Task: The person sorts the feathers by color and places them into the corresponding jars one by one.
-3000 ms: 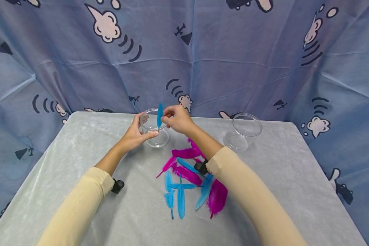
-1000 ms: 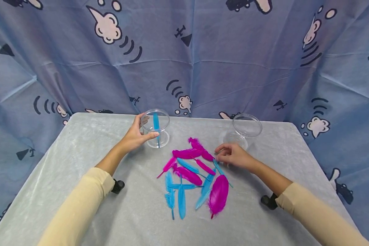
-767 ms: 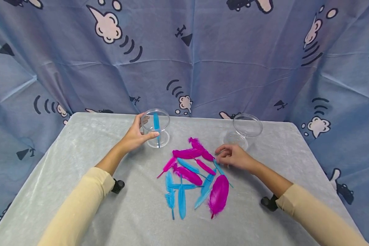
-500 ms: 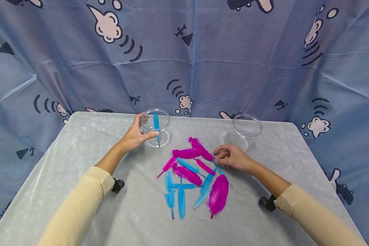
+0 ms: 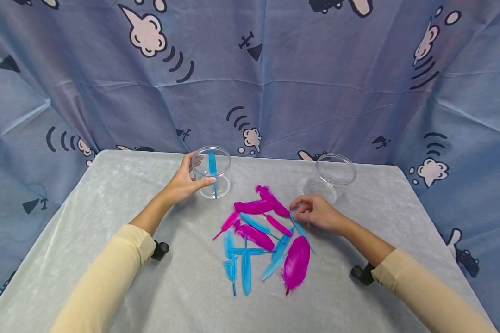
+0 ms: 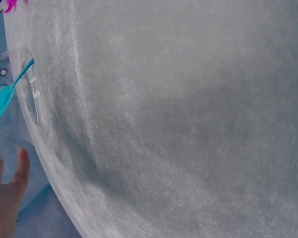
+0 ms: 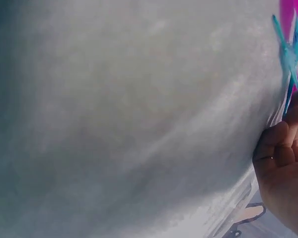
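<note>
At the left back of the table, my left hand [image 5: 182,184] holds a clear plastic cup [image 5: 221,186], thumb and fingers around its side. A blue feather [image 5: 212,162] stands upright inside this cup. Its quill reaches the cup's bottom, as the left wrist view also shows. My right hand [image 5: 320,213] rests low over the table right of the feather pile, fingers curled. Thumb and index finger pinch the end of a blue feather [image 5: 300,229], partly under a large magenta feather [image 5: 296,263]. The fingertips hide the pinched end in the head view.
Several magenta [image 5: 254,236] and blue feathers [image 5: 246,273] lie loosely overlapping mid-table. A second clear plastic cup [image 5: 320,189] stands behind my right hand. The grey cloth-covered table [image 5: 183,286] ends at a patterned blue curtain [image 5: 216,69].
My right hand let go of a blue feather in the left cup, then moved right to another blue feather. Within the last second it shifted only slightly. My left hand stayed on the cup.
</note>
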Tool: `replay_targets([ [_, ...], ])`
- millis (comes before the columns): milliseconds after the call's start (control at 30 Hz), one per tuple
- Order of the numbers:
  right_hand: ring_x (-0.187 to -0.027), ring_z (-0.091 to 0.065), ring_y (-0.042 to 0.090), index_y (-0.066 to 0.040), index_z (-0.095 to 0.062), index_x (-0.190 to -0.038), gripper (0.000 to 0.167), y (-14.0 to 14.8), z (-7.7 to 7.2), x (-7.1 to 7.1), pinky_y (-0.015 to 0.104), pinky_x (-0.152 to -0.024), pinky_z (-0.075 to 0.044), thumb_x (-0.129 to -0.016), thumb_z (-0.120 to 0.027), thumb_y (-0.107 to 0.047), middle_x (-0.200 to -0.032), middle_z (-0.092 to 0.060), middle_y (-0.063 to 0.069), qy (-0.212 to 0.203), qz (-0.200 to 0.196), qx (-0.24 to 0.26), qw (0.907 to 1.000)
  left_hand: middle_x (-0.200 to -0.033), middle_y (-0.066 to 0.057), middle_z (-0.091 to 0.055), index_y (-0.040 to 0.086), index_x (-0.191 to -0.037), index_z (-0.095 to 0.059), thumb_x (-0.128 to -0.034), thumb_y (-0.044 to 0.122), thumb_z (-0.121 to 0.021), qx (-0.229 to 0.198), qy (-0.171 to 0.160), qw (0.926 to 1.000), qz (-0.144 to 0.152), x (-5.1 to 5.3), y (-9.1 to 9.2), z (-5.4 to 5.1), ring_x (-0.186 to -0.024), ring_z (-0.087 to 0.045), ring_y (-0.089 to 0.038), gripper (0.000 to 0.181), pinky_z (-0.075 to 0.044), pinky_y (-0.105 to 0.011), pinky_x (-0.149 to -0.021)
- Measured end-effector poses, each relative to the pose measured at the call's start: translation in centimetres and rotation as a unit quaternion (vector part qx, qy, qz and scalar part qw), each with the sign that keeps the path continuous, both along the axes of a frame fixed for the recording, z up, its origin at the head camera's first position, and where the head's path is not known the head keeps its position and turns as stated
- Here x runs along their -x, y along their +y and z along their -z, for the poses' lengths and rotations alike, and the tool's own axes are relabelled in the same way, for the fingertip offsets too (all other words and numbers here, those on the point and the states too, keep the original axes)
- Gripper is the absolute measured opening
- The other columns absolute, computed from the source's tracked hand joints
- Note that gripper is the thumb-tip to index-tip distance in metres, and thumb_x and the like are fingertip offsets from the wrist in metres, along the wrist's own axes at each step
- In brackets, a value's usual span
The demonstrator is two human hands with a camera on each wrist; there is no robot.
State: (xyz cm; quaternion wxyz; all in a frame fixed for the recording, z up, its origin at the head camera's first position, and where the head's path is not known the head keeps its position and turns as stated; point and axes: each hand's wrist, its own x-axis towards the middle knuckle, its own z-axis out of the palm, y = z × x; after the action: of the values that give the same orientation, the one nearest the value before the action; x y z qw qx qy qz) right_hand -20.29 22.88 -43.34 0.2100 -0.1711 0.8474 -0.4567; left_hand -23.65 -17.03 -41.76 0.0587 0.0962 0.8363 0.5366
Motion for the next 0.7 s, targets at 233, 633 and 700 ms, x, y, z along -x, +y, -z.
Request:
replay_targets([
  [233,-0.076,-0.062,0.021,0.009,-0.066,-0.11,0.022,0.0,-1.4,0.3,0.024,-0.069,-0.054,-0.091,-0.065,-0.001,-0.089,-0.069,0.015,0.03,0.009,0.0,0.9995,-0.162,-0.012,-0.025,0.012,-0.158,-0.007,-0.0894,0.034,-0.075,0.002,0.004,1.0,0.002,0.1,-0.1,0.1,-0.15,-0.018,-0.03,0.099,-0.029,-0.058,-0.113],
  [633,-0.081,-0.064,0.034,0.01,-0.061,-0.121,0.032,-0.1,-4.8,1.0,0.039,-0.078,-0.058,-0.095,-0.066,-0.008,-0.096,-0.067,0.018,0.021,0.065,0.025,0.9973,-0.161,-0.022,-0.021,0.003,-0.156,-0.006,-0.0931,0.02,-0.071,-0.006,-0.017,0.9998,0.009,-1.8,0.9,-3.1,-0.15,-0.014,-0.037,0.092,-0.026,-0.059,-0.114],
  [700,-0.081,-0.064,0.034,0.009,-0.061,-0.121,0.032,-0.1,-5.1,1.1,0.038,-0.079,-0.058,-0.096,-0.065,-0.008,-0.097,-0.066,0.019,0.017,0.067,0.028,0.9972,-0.16,-0.024,-0.021,0.001,-0.156,-0.007,-0.0935,0.018,-0.07,-0.005,-0.017,0.9998,0.01,-2.3,1.1,-3.9,-0.15,-0.015,-0.038,0.09,-0.026,-0.059,-0.114],
])
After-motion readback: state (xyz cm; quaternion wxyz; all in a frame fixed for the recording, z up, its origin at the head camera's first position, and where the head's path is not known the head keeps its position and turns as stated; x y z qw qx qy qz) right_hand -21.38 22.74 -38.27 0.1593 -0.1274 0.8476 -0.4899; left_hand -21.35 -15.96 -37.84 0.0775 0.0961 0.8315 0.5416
